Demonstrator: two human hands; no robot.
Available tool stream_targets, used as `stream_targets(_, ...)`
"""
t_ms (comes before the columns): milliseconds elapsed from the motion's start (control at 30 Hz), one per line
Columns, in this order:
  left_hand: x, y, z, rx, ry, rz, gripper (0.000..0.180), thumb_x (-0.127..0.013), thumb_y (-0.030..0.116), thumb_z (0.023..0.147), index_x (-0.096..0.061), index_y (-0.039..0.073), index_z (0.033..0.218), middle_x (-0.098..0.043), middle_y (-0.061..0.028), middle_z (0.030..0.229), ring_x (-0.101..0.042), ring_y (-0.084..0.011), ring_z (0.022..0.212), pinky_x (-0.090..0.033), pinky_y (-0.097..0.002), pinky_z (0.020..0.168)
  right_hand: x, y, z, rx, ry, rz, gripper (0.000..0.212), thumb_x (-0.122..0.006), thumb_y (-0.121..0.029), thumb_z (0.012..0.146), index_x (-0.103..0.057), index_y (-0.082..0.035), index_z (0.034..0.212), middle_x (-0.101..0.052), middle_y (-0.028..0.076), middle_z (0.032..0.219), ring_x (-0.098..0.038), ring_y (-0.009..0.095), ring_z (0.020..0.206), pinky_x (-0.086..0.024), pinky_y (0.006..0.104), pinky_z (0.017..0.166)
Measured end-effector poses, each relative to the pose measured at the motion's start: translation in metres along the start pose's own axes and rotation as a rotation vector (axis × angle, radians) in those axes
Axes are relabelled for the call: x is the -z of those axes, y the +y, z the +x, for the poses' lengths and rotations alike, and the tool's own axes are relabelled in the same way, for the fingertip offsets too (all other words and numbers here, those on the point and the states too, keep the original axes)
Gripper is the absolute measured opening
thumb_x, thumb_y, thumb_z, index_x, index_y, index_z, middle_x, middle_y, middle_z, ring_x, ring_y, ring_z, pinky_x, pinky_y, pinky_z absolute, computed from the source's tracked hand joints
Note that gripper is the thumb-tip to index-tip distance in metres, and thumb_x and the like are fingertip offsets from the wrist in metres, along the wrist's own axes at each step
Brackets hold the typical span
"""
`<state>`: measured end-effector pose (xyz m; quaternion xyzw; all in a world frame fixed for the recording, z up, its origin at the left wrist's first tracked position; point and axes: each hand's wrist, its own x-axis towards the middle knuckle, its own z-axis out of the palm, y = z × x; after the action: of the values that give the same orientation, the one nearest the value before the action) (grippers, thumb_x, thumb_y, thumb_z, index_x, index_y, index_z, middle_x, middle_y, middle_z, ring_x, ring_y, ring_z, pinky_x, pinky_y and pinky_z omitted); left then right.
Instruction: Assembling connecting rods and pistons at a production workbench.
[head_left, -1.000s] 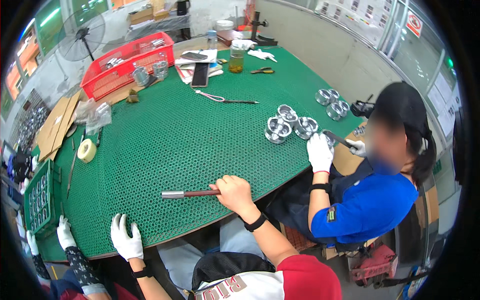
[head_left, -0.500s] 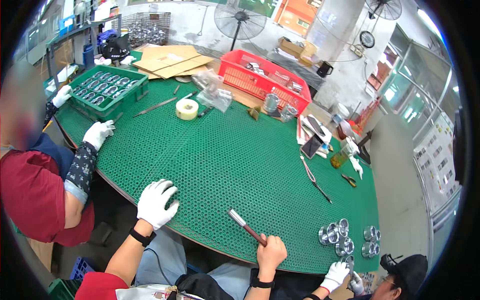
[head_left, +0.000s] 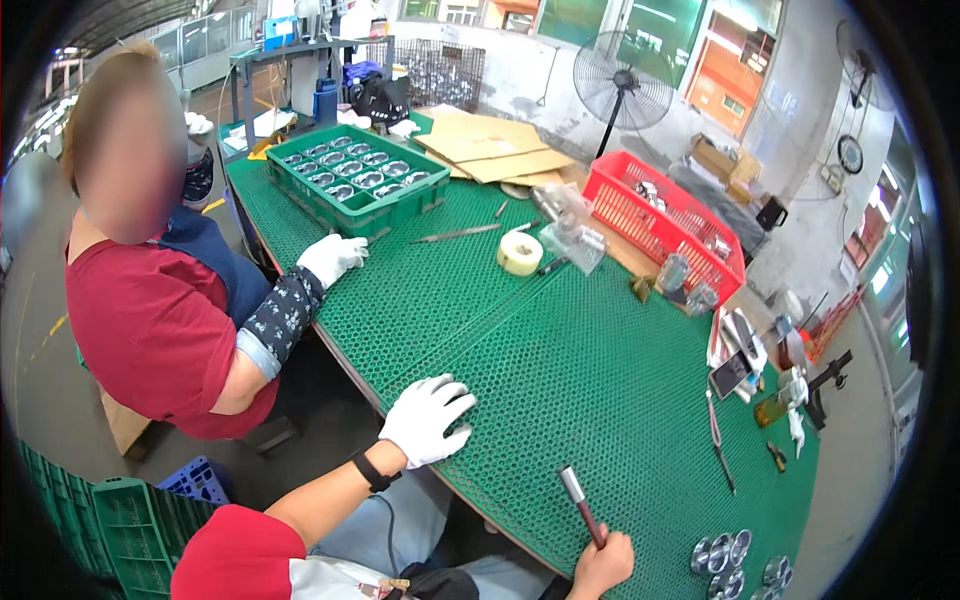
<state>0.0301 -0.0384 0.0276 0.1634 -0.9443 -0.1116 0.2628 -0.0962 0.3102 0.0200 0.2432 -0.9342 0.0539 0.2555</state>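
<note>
In a white glove, my left hand lies on the green honeycomb mat near the table's edge, fingers spread and holding nothing. My bare right hand is closed round the dark red handle of a rod-shaped tool with a silver end. Its silver end points up and away over the mat; the tool's exact kind is unclear. To the right of that hand stand several shiny metal rings, partly cut off by the picture's rim.
A co-worker stands at the left beside a green divided crate of metal rings. Beyond lie a tape roll, cardboard sheets and a red basket. A phone and pliers lie at the right.
The view has swung left, so the table things appear farther right and the co-worker at right is out of view. My hands keep their pose, the right still gripping the tool.
</note>
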Motion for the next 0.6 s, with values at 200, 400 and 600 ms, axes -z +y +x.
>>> stream_targets(200,0.003,-0.007,0.006,-0.008,0.02,-0.007,0.045,-0.071,0.035,0.082,-0.066,0.013,0.122,-0.064,-0.0104,0.127,-0.056,-0.0363,0.127,-0.046,-0.05,0.105,-0.034,-0.004,0.0,-0.121,0.099,0.106,0.035,-0.073,-0.025,0.088,-0.05,-0.007,0.067,-0.052,0.012,0.07,-0.055,0.036,0.064,-0.041,0.0494,0.057)
stream_targets(400,-0.011,0.019,0.025,-0.06,-0.007,-0.059,0.043,-0.074,0.024,0.079,-0.068,0.009,0.119,-0.065,-0.0147,0.125,-0.058,-0.0379,0.122,-0.047,-0.0483,0.104,-0.017,0.015,0.003,-0.132,0.051,0.084,0.03,-0.074,-0.026,0.086,-0.055,-0.011,0.069,-0.057,0.008,0.071,-0.059,0.031,0.066,-0.048,0.0447,0.059)
stream_targets(600,-0.025,-0.021,0.004,-0.098,0.013,0.043,0.045,-0.069,0.016,0.086,-0.064,0.003,0.128,-0.061,-0.0206,0.133,-0.055,-0.0405,0.126,-0.043,-0.0501,0.109,-0.029,0.002,0.02,-0.108,0.189,0.304,0.02,-0.077,-0.023,0.08,-0.063,-0.013,0.072,-0.058,0.005,0.07,-0.063,0.027,0.066,-0.052,0.0414,0.059)
